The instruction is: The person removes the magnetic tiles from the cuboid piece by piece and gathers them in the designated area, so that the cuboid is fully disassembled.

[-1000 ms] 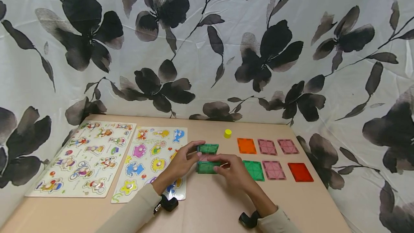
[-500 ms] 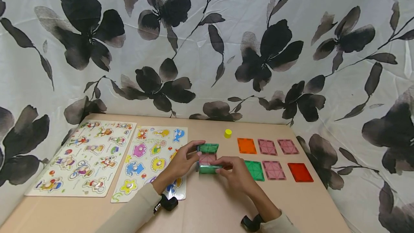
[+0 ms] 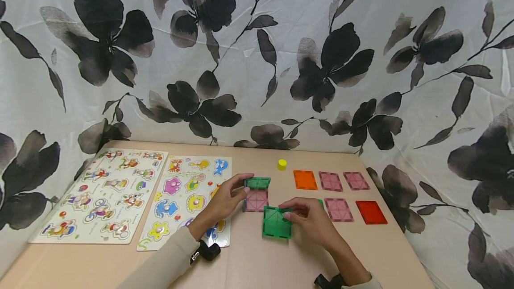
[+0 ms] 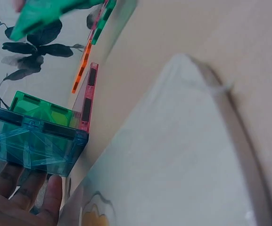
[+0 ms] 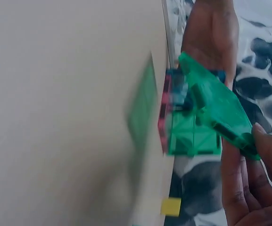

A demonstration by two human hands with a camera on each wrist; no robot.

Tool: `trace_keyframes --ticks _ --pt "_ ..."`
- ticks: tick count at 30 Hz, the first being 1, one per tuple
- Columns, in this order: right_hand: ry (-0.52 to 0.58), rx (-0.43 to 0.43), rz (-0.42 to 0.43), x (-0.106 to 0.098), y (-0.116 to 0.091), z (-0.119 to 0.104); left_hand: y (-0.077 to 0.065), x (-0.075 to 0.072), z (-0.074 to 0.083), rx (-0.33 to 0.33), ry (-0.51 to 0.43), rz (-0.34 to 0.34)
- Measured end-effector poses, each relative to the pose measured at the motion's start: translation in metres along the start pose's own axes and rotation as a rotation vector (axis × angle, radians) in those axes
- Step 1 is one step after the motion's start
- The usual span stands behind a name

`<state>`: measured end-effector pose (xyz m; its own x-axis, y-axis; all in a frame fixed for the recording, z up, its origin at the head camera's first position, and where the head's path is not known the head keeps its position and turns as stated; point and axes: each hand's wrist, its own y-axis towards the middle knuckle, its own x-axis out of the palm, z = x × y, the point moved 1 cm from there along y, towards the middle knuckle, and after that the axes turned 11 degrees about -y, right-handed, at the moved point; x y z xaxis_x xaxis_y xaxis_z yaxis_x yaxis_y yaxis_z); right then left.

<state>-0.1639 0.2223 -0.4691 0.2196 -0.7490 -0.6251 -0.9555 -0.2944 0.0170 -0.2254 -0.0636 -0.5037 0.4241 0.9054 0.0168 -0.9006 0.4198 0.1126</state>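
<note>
A pink magnetic tile (image 3: 256,201) lies flat on the table, with a green tile (image 3: 258,183) standing at its far edge. At its left edge stands a blue tile (image 4: 37,141). My left hand (image 3: 225,200) rests its fingers against the outside of this standing corner. Between thumb and fingers my right hand (image 3: 311,217) pinches another green tile (image 3: 277,224) by its right edge. That tile is tilted and raised off the table, a little nearer me than the pink one. It looks blurred in the left wrist view.
Right of my hands lie an orange tile (image 3: 305,179), several pink tiles (image 3: 339,209) and a red tile (image 3: 371,212). Another green tile is mostly hidden behind my right hand. A small yellow cylinder (image 3: 282,164) stands farther back. Two picture boards (image 3: 96,195) cover the left side.
My right hand has drawn its green tile away from the near edge of the pink tile, towards me and right, turning its face up. The left hand and standing tiles have stayed put.
</note>
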Motion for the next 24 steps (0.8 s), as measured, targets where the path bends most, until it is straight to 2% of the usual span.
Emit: trace_keyframes --ticks 7,18,24 --pt "0.026 0.137 0.042 -0.023 -0.02 0.017 -0.001 0.001 0.001 -0.003 0.001 0.007" --pt "0.122 0.217 0.021 -0.053 -0.046 0.048 0.0 0.001 0.0 -0.003 -0.004 0.014" --pt "0.097 0.282 -0.003 -0.061 -0.059 0.062 0.001 0.0 0.0 -0.006 -0.001 0.009"
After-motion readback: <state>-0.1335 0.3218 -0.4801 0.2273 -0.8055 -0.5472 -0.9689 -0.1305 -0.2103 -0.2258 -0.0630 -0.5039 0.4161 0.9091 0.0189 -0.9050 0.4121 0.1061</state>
